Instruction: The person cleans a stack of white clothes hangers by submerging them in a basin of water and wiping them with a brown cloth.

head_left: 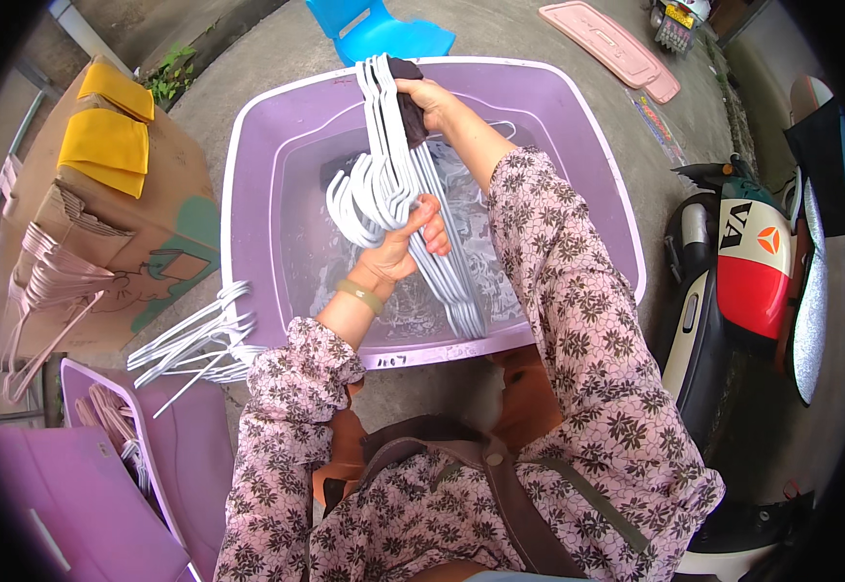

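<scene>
My left hand (401, 247) is closed around the necks of a bundle of white hangers (432, 247), just below their curved hooks. The bundle slants over the purple tub (577, 175), from its far rim down toward its near rim. Near the bundle's far end, my right hand (430, 103) grips a dark cloth (410, 124) pressed against the hangers. Part of the cloth and some fingertips are hidden. Below the hangers, cloudy water (325, 291) stands in the tub, with dark material partly showing in it.
More white hangers (204, 339) hang at the tub's left. Pink hangers (49, 281) hang on a cardboard box (175, 218) with yellow cloths (107, 150). A purple bin (190, 427) stands at lower left, a scooter (747, 257) at right. Beyond are a blue stool (393, 37) and pink lid (611, 48).
</scene>
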Tool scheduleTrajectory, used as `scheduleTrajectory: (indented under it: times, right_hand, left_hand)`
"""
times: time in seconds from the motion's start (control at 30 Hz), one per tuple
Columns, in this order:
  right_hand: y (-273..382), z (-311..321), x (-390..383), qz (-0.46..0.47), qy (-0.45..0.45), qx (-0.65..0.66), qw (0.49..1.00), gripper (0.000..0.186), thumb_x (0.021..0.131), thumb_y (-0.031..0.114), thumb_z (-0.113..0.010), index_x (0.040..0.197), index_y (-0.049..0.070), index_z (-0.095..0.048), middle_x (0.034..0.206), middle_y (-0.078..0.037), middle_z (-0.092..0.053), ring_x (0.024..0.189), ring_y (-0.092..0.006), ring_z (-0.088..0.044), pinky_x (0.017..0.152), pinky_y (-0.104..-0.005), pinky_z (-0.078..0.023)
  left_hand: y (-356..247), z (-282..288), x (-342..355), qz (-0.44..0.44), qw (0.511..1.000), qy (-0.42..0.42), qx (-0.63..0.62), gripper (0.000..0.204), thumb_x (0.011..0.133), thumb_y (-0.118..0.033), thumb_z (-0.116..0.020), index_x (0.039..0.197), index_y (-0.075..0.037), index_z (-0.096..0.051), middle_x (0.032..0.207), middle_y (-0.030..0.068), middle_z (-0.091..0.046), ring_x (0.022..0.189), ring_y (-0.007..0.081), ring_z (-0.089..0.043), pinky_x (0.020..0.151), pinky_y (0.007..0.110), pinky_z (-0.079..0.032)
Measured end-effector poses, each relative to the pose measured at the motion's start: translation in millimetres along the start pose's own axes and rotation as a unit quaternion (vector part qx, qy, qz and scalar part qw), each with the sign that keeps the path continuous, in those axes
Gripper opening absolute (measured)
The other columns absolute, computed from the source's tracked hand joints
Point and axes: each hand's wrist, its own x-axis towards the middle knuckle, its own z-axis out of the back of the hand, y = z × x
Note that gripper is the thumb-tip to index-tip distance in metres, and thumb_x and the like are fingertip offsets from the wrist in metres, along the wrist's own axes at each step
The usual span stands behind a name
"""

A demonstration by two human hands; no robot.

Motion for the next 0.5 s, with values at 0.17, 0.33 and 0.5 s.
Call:
scheduleTrajectory:
  times: [0.17, 0.33, 0.5]
  right_hand:
    - [3.5, 8.6, 27.6, 0.052, 0.031, 0.021, 0.998, 0.021, 0.082, 0.016, -0.058, 0.094, -0.001, -0.061, 0.085, -0.015, -0.066, 0.072, -0.0216, -0.066, 0.066, -0.0361, -0.056]
    - [25.7, 14.6, 20.3, 0.122, -0.09, -0.001, 0.989, 0.019, 0.074, 0.007, -0.064, 0.091, -0.001, -0.06, 0.085, -0.014, -0.064, 0.071, -0.0244, -0.064, 0.066, -0.0377, -0.054]
    - [45.2, 59.2, 10.5, 0.261, -0.197, -0.186, 0.927, 0.033, 0.067, 0.007, -0.069, 0.097, -0.003, -0.059, 0.093, -0.011, -0.064, 0.081, -0.0212, -0.062, 0.071, -0.0351, -0.05]
  left_hand:
    - [-8.5, 0.1, -2.3, 0.002, 1.0, -0.019, 0.02, 0.02, 0.088, -0.026, -0.055, 0.081, -0.011, -0.043, 0.057, -0.0019, -0.039, 0.053, 0.0118, -0.043, 0.056, 0.029, -0.039]
    - [-61.8, -15.2, -11.8, 0.025, 0.992, -0.097, 0.075, 0.016, 0.087, -0.021, -0.056, 0.082, -0.01, -0.048, 0.057, -0.0012, -0.042, 0.049, 0.0106, -0.043, 0.049, 0.027, -0.039]
    - [-96.8, -49.3, -5.1, 0.113, 0.981, -0.089, 0.132, 0.016, 0.085, -0.02, -0.06, 0.083, -0.007, -0.051, 0.059, 0.0, -0.047, 0.05, 0.0101, -0.045, 0.047, 0.026, -0.041]
